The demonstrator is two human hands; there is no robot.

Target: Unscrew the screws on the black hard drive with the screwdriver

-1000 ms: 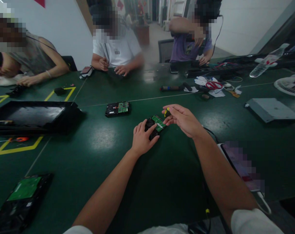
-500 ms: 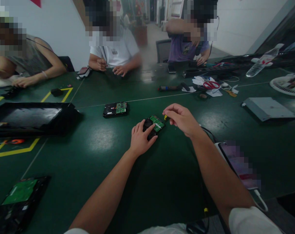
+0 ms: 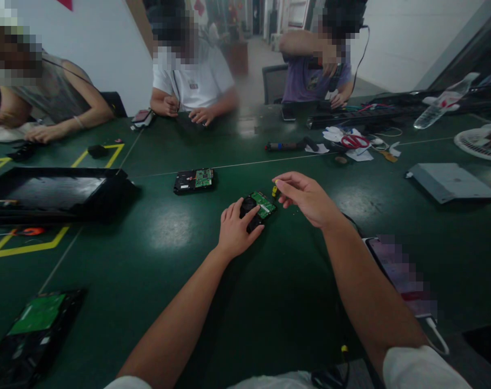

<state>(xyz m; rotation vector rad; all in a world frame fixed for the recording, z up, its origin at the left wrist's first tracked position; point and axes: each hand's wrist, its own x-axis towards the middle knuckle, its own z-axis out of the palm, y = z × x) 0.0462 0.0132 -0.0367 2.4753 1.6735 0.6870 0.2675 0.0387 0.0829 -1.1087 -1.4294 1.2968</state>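
A hard drive (image 3: 264, 205) lies on the green table with its green circuit board facing up. Spread over its near left part is my left hand (image 3: 238, 229), fingers apart and resting on the drive, hiding some of it. Just above the drive's right corner, my right hand (image 3: 304, 197) pinches a small yellow-and-black piece (image 3: 274, 192) between thumb and fingers; its exact kind is too small to tell. A second hard drive (image 3: 194, 180) lies a little farther back to the left. Another drive with a green board (image 3: 38, 313) is at the near left.
A black tray-like case (image 3: 124, 183) and an orange-handled tool (image 3: 32, 231) are on the left. To the right are a grey metal box (image 3: 452, 181), a phone (image 3: 395, 275) with a white cable, red scissors (image 3: 355, 141) and a plastic bottle (image 3: 444, 102). Three people sit across.
My right hand has shifted slightly, and more of the yellow-and-black piece shows below its fingertips. My left hand stays on the hard drive. The whole view has moved a little.
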